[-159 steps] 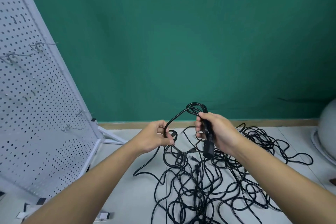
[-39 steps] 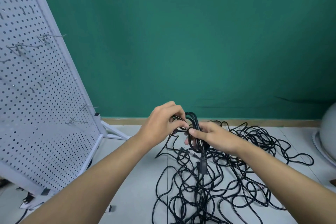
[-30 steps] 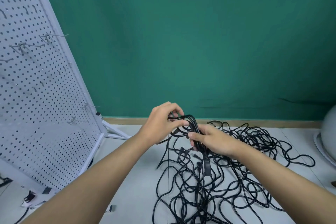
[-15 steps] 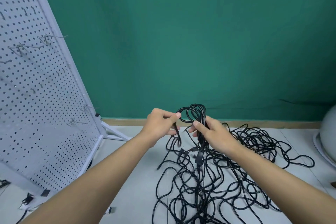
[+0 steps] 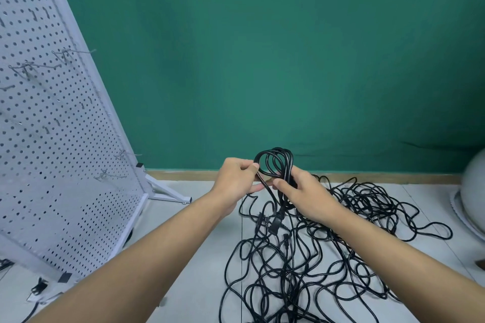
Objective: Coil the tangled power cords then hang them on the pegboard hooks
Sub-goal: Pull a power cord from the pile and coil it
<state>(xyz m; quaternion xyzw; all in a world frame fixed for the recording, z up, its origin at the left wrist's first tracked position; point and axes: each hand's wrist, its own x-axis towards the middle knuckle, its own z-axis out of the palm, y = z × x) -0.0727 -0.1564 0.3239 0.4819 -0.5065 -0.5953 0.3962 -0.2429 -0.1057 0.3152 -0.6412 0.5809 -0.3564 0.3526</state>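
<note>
Lifting the coil [image 5: 275,162] higher than a second ago, another loop going on | right hand [image 5: 304,196] fingers curled round its neck, left hand [image 5: 236,181] pinching a strand beside it | tangled cords [image 5: 315,257] mostly on floor, near right | pegboard hooks [image 5: 110,176] left, hanging comes later

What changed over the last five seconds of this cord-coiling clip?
The left hand moved right to meet the right hand, feeding another loop onto the coil, which looks thicker. Right hand still grips it; the pile and pegboard look unchanged.
</note>
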